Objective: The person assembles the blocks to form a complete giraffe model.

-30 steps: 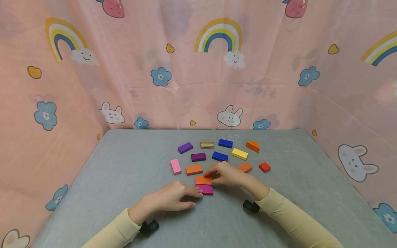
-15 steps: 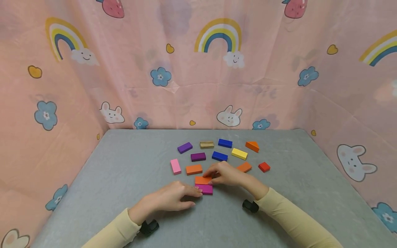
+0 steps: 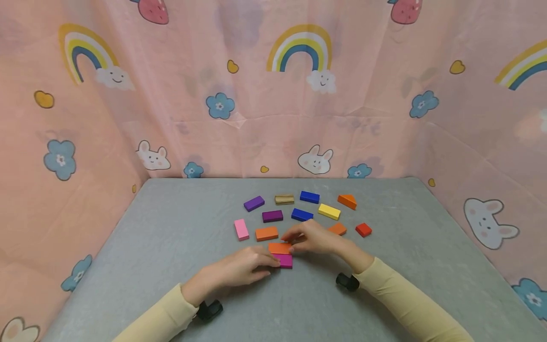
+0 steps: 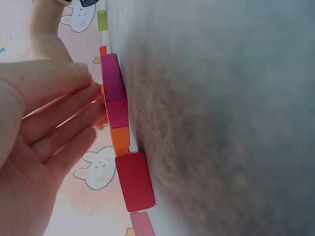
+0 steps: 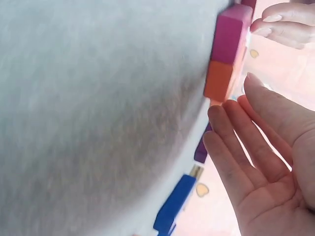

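In the head view, a magenta block (image 3: 285, 261) lies flush against the near side of an orange block (image 3: 279, 248). My left hand (image 3: 241, 267) reaches in from the left, its extended fingertips over the magenta block's left end. A red block (image 4: 135, 182) shows beside them in the left wrist view; the head view hides it under this hand. My right hand (image 3: 314, 238) is at the orange block's right end, thumb at the near corner and fingers by the far edge. The right wrist view shows its fingers loosely extended, the thumb apart from them.
Beyond the hands lie a pink block (image 3: 241, 229), another orange block (image 3: 267, 233), a purple block (image 3: 272, 216), a gold block (image 3: 284, 199), a blue block (image 3: 302, 214), a yellow block (image 3: 329, 211), an orange triangle (image 3: 347, 201) and a small red block (image 3: 363, 230). A patterned curtain (image 3: 256, 137) encloses the table.
My left hand has shifted slightly right and up, covering more of the magenta block's left end. My right hand has barely moved, and the orange and magenta blocks keep their places.
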